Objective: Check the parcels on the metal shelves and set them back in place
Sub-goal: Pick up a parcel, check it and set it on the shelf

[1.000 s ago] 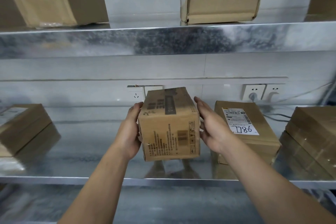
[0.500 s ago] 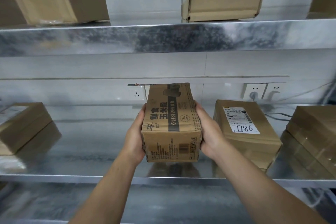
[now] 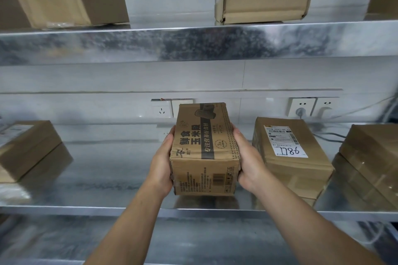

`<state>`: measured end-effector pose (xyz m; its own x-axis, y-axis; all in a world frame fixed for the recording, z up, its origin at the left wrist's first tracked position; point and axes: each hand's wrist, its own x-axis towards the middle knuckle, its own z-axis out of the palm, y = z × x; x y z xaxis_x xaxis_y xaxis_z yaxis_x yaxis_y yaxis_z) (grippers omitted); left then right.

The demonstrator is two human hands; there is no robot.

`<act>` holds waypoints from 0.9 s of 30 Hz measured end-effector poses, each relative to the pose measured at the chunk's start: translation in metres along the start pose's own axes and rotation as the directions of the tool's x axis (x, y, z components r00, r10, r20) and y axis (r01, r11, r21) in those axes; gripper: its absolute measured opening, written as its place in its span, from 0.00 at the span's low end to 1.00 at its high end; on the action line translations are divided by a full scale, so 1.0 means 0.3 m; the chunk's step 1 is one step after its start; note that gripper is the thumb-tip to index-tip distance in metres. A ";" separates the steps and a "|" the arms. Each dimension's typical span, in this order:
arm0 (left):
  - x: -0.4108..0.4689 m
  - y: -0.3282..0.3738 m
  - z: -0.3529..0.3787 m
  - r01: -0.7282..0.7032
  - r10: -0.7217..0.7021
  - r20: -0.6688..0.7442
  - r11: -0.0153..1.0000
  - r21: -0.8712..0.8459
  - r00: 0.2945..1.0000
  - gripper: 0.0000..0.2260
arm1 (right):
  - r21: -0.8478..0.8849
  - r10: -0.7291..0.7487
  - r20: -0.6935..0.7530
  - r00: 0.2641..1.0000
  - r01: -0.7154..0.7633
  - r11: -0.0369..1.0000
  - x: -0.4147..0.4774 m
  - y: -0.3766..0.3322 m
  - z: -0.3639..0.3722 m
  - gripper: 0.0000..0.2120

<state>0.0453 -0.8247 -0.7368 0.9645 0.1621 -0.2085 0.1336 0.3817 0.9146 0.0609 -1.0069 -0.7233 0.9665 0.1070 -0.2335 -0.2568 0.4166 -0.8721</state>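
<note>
Here, a shiny metal shelf [image 3: 103, 180] runs in front of me, with a top shelf [image 3: 193, 43] above it and a white wall [image 3: 129, 79] with sockets [image 3: 301, 107] behind. My left hand [image 3: 162, 168] and right hand [image 3: 249, 163] grip a printed box [image 3: 204, 157] between them, one on each side. It is low over the shelf's front, just beside a labelled box [image 3: 295, 170]. I cannot tell if it touches the shelf.

Pale, glossy tiled wall [image 3: 129, 77] at the back. Upper shelf [image 3: 193, 43], its metal front edge mottled and bright. Lower shelf [image 3: 107, 170], mirror-shiny under soft light. One socket [image 3: 162, 111] at centre, a pair of sockets [image 3: 313, 106] further right, both plugged.
</note>
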 end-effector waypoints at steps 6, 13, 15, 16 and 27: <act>-0.002 0.010 0.003 -0.033 0.033 0.002 0.999 0.005 0.999 0.18 | -0.012 -0.007 -0.001 1.000 0.007 1.000 -0.005 -0.005 0.002 0.16; -0.003 0.041 -0.024 -0.020 0.021 0.040 1.000 -0.019 0.999 0.14 | -0.062 -0.004 0.037 0.999 0.006 0.998 -0.001 -0.007 0.004 0.18; 0.000 0.054 -0.036 -0.025 0.025 0.036 1.000 0.009 0.999 0.14 | -0.047 -0.013 0.030 0.999 0.015 0.999 0.007 -0.005 -0.002 0.15; 0.005 0.059 -0.045 -0.025 0.024 0.028 0.999 0.033 0.999 0.14 | -0.025 -0.014 0.025 1.000 0.015 1.000 0.012 -0.004 -0.008 0.12; 0.038 0.085 -0.096 -0.003 -0.010 -0.094 0.991 -0.135 0.995 0.13 | 0.133 0.084 0.023 0.996 -0.086 0.987 0.021 0.011 -0.058 0.12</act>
<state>0.0533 -0.7871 -0.7259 0.9372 0.2433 -0.2497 0.0993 0.5003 0.8601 0.0661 -1.0204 -0.7352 0.9413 0.1621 -0.2960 -0.3363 0.5225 -0.7835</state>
